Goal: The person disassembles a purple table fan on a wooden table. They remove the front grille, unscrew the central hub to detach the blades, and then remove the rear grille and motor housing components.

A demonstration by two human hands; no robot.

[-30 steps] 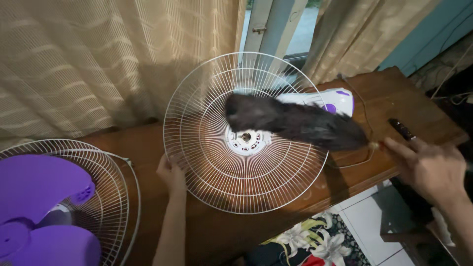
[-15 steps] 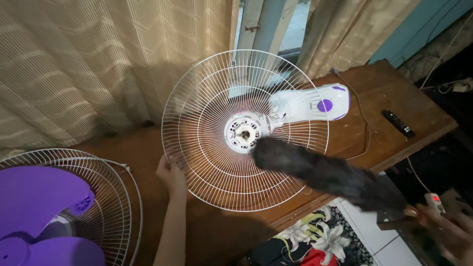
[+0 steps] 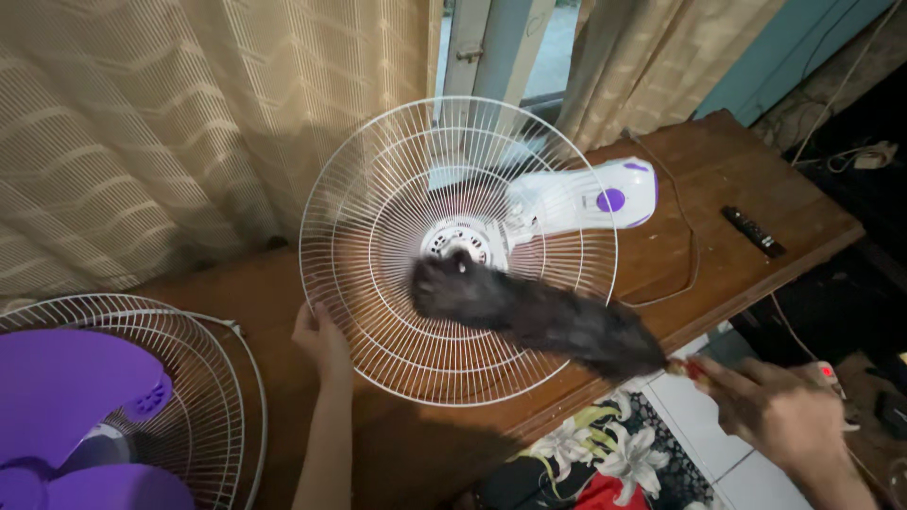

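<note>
Brown wood makes up the long table (image 3: 746,179) that carries nearly everything here, with beige patterned curtains (image 3: 142,132) hanging behind it. On its middle stands the round white wire fan guard (image 3: 378,189), tilted up on edge and attached at its hub to the white fan body with purple buttons (image 3: 586,196), which lies on the tabletop behind the guard. To the far left sits a second fan with purple blades inside a white wire cage (image 3: 113,397).

Across the lower middle of the guard lies the dark, fluffy feather duster (image 3: 539,316); its tip touches the wires just below the hub, and its shaft runs down to the right past the guard's rim.

The right hand (image 3: 784,416) is closed around the duster's handle end, just off the table's front edge. The left hand (image 3: 319,342) is curled on the lower left rim of the guard, fingers wrapped over the wire.

A thin cord (image 3: 694,255) loops over the table to the right of the guard, and a small black remote control (image 3: 753,231) lies well apart, near the table's right end.
</note>
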